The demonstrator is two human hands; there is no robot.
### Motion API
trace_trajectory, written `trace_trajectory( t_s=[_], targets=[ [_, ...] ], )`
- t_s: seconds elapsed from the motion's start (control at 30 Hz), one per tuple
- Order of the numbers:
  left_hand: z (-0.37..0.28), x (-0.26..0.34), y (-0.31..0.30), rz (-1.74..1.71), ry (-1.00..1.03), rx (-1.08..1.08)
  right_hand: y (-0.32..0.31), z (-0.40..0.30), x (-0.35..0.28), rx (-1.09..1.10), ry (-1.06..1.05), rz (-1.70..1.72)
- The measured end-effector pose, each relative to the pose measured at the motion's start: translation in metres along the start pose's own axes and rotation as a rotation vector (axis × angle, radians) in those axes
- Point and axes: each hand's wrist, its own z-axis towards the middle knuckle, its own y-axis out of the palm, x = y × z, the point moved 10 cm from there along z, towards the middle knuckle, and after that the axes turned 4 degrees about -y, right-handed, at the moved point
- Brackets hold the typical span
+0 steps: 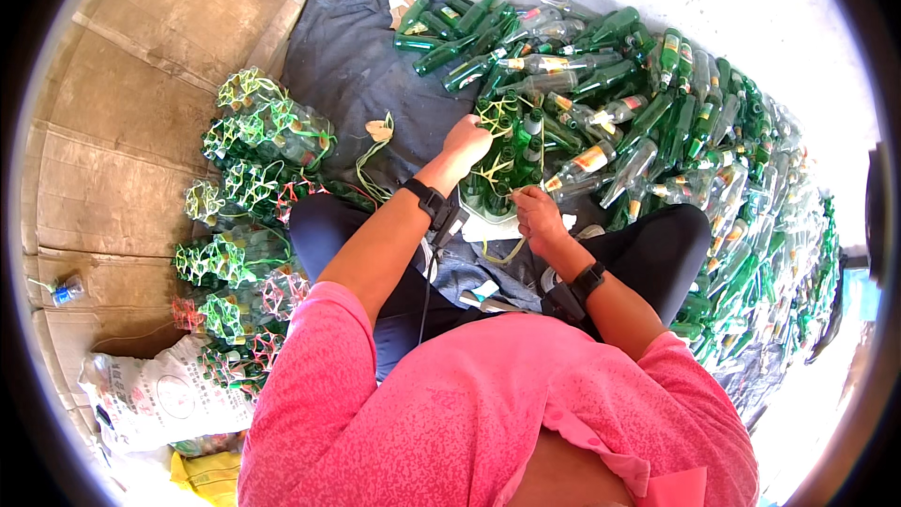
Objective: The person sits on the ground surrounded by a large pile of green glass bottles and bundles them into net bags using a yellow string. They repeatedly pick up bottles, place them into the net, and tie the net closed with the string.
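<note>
A group of upright green glass bottles (517,148) stands between my knees, with yellow-green plastic strapping (495,172) laced around several necks. My left hand (468,143) is at the group's far left side, its fingers closed on the strapping beside the necks; the fingertips are partly hidden. At the near right corner, my right hand (539,220) pinches a thin length of the strapping between thumb and fingers. A loose end of strap (508,258) loops below that hand. The bottles rest in or on a pale tray-like base (486,208), mostly covered.
A large heap of loose bottles (605,77) spreads from the back to my right. Strapped bottle bundles (243,183) line the left, by a cardboard wall (127,190). Loose straps (366,162) lie on the dark sheet (345,63). A white woven sack (165,391) sits lower left.
</note>
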Motion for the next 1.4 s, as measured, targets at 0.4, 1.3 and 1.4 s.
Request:
trace_trajectory(
  t_s=[0.4,1.3,1.4],
  targets=[
    [-0.096,0.128,0.007,0.732,0.622,-0.081,-0.009,0.0,-0.014,0.006,-0.087,-0.244],
    [-0.129,0.088,0.062,1.018,0.69,-0.391,-0.027,0.001,-0.011,0.016,0.055,-0.167],
    [-0.127,0.087,0.062,1.013,0.688,-0.384,-0.032,0.004,-0.01,0.029,0.032,-0.203]
  ],
)
